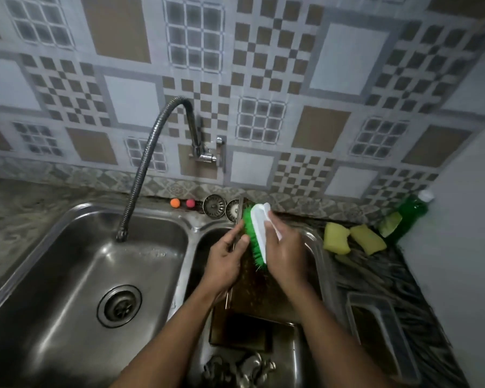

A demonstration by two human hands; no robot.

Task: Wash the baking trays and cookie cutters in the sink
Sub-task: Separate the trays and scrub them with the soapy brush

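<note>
A dark, stained baking tray stands tilted in the right sink basin. My left hand grips its left edge. My right hand holds a white scrub brush with green bristles, the bristles turned left toward the tray's upper part. Another tray lies lower in the same basin. Several metal cookie cutters sit at the basin's near end, blurred.
The left basin has a drain and a flexible faucet hanging over it. Two yellow sponges and a green soap bottle lie on the right counter. A clear container sits near the right edge. Two strainers stand behind the sink.
</note>
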